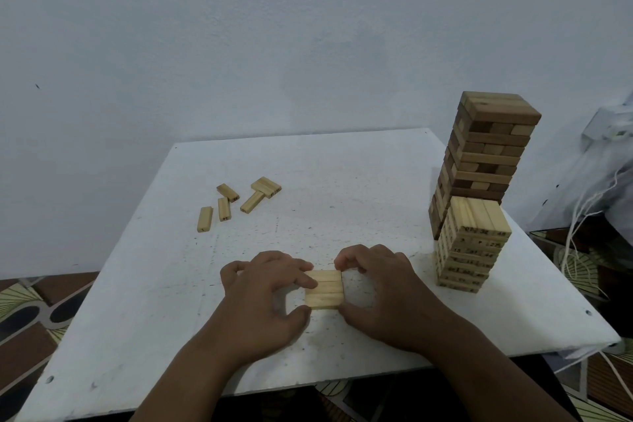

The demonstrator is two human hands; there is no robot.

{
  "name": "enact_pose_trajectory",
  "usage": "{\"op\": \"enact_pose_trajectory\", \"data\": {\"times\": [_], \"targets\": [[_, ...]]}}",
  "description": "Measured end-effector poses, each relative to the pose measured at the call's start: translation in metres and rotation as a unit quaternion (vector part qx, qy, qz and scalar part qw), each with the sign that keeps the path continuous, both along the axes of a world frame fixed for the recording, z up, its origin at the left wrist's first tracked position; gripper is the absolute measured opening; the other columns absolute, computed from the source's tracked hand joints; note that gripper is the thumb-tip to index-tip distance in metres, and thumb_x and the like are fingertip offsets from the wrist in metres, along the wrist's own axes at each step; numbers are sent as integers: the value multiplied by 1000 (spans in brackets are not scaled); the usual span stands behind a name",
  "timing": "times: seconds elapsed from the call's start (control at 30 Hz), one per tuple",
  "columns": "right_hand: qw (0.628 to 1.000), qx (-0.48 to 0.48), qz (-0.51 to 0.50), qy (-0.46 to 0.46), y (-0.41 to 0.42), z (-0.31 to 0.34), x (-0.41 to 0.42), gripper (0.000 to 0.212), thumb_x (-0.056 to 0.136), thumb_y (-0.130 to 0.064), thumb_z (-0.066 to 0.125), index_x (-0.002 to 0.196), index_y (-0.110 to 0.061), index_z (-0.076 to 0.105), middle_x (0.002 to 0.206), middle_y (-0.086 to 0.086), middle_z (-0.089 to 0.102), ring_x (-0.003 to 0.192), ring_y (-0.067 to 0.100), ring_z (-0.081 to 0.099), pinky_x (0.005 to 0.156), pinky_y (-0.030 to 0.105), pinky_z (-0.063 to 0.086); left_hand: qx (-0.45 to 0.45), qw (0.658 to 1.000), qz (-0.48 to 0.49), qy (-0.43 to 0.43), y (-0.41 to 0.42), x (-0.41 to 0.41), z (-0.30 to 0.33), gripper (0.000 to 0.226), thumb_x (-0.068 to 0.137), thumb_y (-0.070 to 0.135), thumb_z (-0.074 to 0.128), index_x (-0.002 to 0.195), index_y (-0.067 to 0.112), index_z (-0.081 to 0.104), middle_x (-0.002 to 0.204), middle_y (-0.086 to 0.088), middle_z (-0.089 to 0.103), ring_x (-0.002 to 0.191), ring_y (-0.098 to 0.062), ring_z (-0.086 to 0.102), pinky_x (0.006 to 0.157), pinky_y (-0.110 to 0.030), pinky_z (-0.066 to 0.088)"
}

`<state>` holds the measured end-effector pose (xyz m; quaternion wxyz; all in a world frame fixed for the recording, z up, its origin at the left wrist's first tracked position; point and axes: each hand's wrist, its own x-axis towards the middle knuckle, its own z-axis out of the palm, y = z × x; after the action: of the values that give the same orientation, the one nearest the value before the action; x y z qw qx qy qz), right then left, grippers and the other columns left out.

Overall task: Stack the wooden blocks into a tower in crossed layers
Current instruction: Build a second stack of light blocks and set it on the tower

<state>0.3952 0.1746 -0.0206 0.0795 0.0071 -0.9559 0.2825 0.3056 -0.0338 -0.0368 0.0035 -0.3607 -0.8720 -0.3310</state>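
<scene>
Both hands work at the near centre of the white table. Left hand and right hand close in from either side on a flat row of blocks, three pale pieces lying side by side, long edges touching. Fingers and thumbs of each hand curl against the row's ends and pinch it square.

Step in hand, as I judge it: forming and aligning one layer of three, either the base of a fresh stack or a layer readied for transfer. Cannot tell which.

Elsewhere: short pale tower with printed numbers stands at the right, just in front of a taller dark tower; whether they touch is unclear. Loose blocks, about six, lie scattered at the far left, well apart from the hands.

Next move probably calls for three more pieces from the loose group, laid crosswise on this row, ends flush, set down lightly so the layer beneath does not spread.
</scene>
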Motion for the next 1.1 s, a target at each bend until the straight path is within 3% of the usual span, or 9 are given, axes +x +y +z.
{"op": "enact_pose_trajectory", "data": {"times": [0.27,0.4,0.53,0.6,0.67,0.83,0.9,1.0,1.1], "targets": [[1000,-1,8,-3,1,3,1,47,72,-48,66,115,-41,47,105,-28,50,103,-4,42,95,24,30,-12,1000,8,-10,3,5,10,30,67,46,68,97,45,64,112,37,58,121,8,42,101,-37,19],[1000,-7,5,-11,1,1,0,46,73,-47,68,113,-43,46,103,-27,49,101,-2,43,89,20,31,-15,1000,12,-18,4,6,12,39,69,43,70,101,47,50,112,33,59,118,6,46,102,-31,22],[999,-46,-6,-19,1,2,1,46,73,-44,70,110,-42,43,107,-24,52,101,1,46,85,22,39,3,997,27,-65,5,10,16,54,71,40,76,104,46,34,112,35,60,117,4,40,91,-22,29],[995,-98,-15,-8,1,6,2,50,74,-39,73,112,-38,40,112,-21,57,103,5,51,84,21,44,39,994,33,-94,6,10,21,61,71,35,81,107,42,33,112,35,63,118,2,44,90,-27,38],[989,-146,-31,16,1,13,5,56,75,-32,77,114,-35,36,113,-22,60,103,8,54,79,15,45,111,983,50,-140,8,11,28,65,72,20,84,107,35,32,110,31,67,115,6,52,89,-20,39],[978,-168,-61,111,-2,46,7,58,80,-19,77,128,-17,45,111,-48,44,101,0,52,78,4,39,267,939,60,-208,18,16,56,58,82,1,74,110,26,30,113,20,72,117,-1,55,91,-15,35],[973,-155,-77,151,-2,59,7,56,81,-19,77,131,-15,50,111,-50,35,103,-9,48,82,1,37,316,924,53,-210,25,16,68,57,82,9,76,111,29,31,116,17,71,119,-16,57,102,-24,37],[957,-196,-94,191,3,79,11,59,84,-23,74,134,-31,44,116,-34,42,106,-8,50,87,4,39,368,905,18,-215,40,19,90,57,71,36,82,105,47,37,123,14,69,116,-52,43,113,-59,30],[931,-278,-91,218,13,97,20,60,86,-23,70,124,-41,28,111,-14,66,106,11,60,101,32,45,400,891,-12,-216,59,24,108,51,68,46,75,102,49,37,125,14,68,121,-52,40,114,-59,28]]}}
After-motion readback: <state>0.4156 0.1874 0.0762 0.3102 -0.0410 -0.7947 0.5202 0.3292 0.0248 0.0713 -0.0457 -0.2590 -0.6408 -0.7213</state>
